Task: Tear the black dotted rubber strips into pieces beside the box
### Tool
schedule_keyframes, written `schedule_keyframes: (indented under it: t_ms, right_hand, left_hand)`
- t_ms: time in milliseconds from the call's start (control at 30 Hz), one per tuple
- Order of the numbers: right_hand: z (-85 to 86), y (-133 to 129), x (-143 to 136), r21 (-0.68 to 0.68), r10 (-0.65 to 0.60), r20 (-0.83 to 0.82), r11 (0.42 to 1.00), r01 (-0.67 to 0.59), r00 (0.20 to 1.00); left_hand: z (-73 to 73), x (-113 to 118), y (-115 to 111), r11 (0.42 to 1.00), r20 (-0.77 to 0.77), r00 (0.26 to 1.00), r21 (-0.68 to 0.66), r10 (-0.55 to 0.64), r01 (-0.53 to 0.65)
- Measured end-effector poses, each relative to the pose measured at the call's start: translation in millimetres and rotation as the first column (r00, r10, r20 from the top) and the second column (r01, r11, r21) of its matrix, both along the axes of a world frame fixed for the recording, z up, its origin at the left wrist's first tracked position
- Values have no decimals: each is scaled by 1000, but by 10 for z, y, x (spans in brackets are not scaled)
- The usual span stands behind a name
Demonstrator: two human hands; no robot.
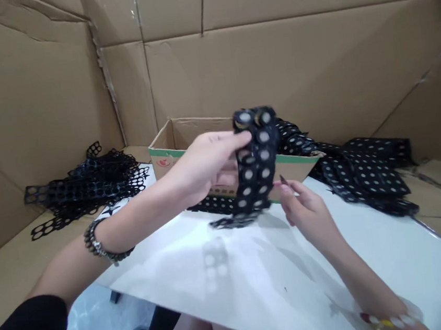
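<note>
My left hand (214,160) is closed on the upper part of a black strip (257,163) with rows of pale round spots. The strip hangs above the white table, its lower end curling to the left and blurred. To the right of the strip, my right hand (306,206) pinches a small dark pointed piece (284,180) between thumb and fingers; what exactly it is cannot be made out. Behind the strip stands an open cardboard box (296,160) with a green edge, partly hidden by my left hand and the strip.
Black lattice scraps with round holes (88,184) are heaped at the left. More spotted black strips (363,171) lie piled at the right, and some hang over the box's right side. Cardboard walls (291,57) enclose the white table (255,271).
</note>
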State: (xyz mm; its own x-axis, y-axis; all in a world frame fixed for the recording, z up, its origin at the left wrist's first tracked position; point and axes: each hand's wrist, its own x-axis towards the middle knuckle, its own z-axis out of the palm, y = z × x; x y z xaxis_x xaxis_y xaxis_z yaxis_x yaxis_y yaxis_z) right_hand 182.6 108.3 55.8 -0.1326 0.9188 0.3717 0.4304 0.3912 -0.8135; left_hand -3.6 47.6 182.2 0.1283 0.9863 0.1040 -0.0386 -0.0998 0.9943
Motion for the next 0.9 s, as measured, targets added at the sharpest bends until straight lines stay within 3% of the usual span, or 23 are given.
schedule_keyframes:
  t_ms: [67, 133, 167, 233, 267, 333, 400, 467, 533, 633, 700, 800, 900]
  right_hand:
    - [13, 24, 29, -104, 8, -97, 994, -18, 995]
    - [20, 32, 42, -154, 10, -134, 988, -31, 991]
    - [22, 29, 45, -152, 10, -126, 988, -29, 992]
    - [26, 14, 47, -119, -2, -91, 993, -9, 996]
    - [26, 7, 45, -91, -21, -60, 996, 16, 998]
    - [18, 2, 14, -28, -64, 24, 998, 64, 998]
    - [-2, 13, -84, 40, -55, 134, 998, 50, 989]
    - [-29, 30, -280, 72, 36, 281, 996, -59, 959]
    - [-59, 39, -571, 50, 165, 449, 977, -209, 878]
    - [-115, 41, -1093, 25, 273, 649, 925, -379, 710]
    - [-163, 53, -1413, 36, 298, 707, 890, -454, 641]
    - [-252, 110, -1753, 42, 330, 712, 861, -506, 619]
    - [-350, 195, -1904, 51, 364, 678, 843, -535, 638]
  left_hand:
    - [3, -59, 24, 994, 189, 977, -54, 101, -92]
    - [-180, -235, 13, 977, 247, 948, -128, 201, -173]
    - [-324, -364, -19, 967, 203, 952, -161, 229, -198]
    - [-653, -681, -141, 938, -40, 969, -245, 244, -246]
    - [-813, -856, -220, 920, -234, 962, -327, 141, -214]
    - [-1073, -1198, -374, 872, -529, 848, -415, 3, -262]
    - [-1233, -1476, -466, 902, -738, 669, -228, 87, -368]
    - [-1325, -1646, -459, 932, -872, 454, 6, 182, -361]
    - [-1400, -1700, -363, 924, -892, 353, 153, 282, -351]
    - [-1531, -1632, -169, 915, -874, 361, 195, 325, -353]
    - [-1619, -1556, -75, 905, -857, 370, 222, 358, -363]
    - [-1725, -1484, -23, 879, -825, 383, 256, 416, -402]
    - [-1792, -1471, -25, 861, -781, 431, 258, 453, -438]
